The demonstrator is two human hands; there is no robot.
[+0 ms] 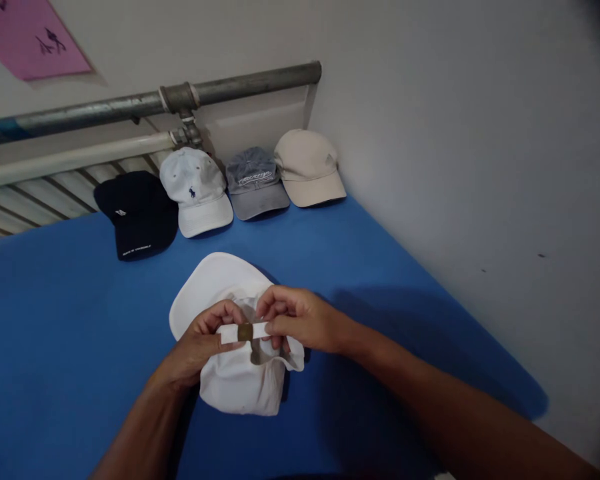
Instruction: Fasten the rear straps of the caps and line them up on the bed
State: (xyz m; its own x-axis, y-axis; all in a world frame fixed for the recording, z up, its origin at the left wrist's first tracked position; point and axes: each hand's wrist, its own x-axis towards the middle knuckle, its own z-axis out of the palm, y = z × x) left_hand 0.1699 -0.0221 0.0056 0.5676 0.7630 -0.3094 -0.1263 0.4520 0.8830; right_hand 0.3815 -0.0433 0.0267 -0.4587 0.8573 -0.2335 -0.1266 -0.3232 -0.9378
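Observation:
A white baseball cap lies on the blue surface, its brim pointing away from me to the upper left. Across its back opening runs a white adjustment strap with a brass-coloured buckle. My left hand pinches the strap just left of the buckle, thumb in front and fingers behind. On the other side, my right hand grips the strap between thumb and fingers. Some fingertips of both hands are hidden behind the strap and the cap's fabric.
Along the far edge stand a black cap, a white cap with a small dark emblem, a grey cap and a beige cap. Behind them are a radiator and a metal pipe. A wall borders the right side.

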